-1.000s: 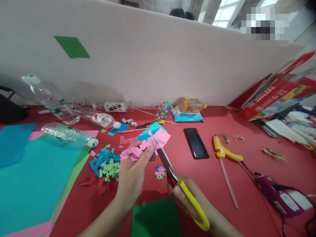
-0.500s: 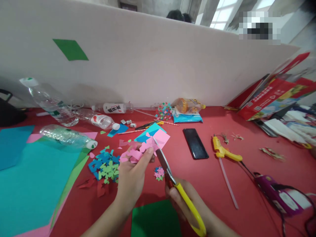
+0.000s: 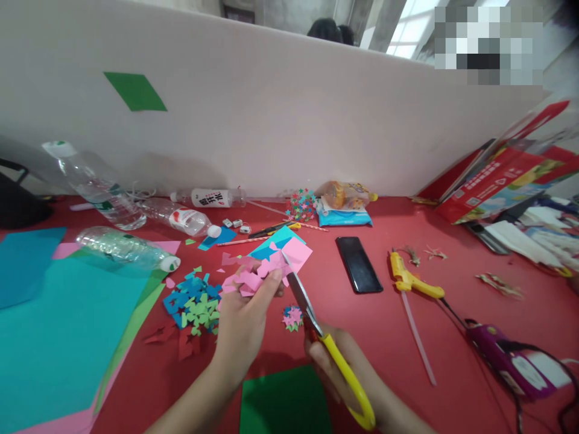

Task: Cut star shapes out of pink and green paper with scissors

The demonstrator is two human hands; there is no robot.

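Observation:
My left hand (image 3: 242, 322) pinches a folded, ragged piece of pink paper (image 3: 260, 272) above the red table (image 3: 384, 319). My right hand (image 3: 346, 374) grips yellow-handled scissors (image 3: 328, 346), fingers through the loops. The blades point up and left, their tip at the pink paper's edge. Below the paper lies a small pile of pink and green cut stars (image 3: 293, 316). A heap of blue and green paper scraps (image 3: 192, 299) lies just left of my left hand.
Teal sheets (image 3: 58, 337) and a green sheet (image 3: 284, 401) lie near me. Plastic bottles (image 3: 126, 244) lie at the left. A black phone (image 3: 359, 263), a yellow glue gun (image 3: 411, 278) and a purple glue gun (image 3: 511, 358) lie to the right. A white partition (image 3: 271, 120) stands behind.
The scissors' tip has closed in slightly on the pink paper. Both hands stay almost where they were; the view has shifted a little.

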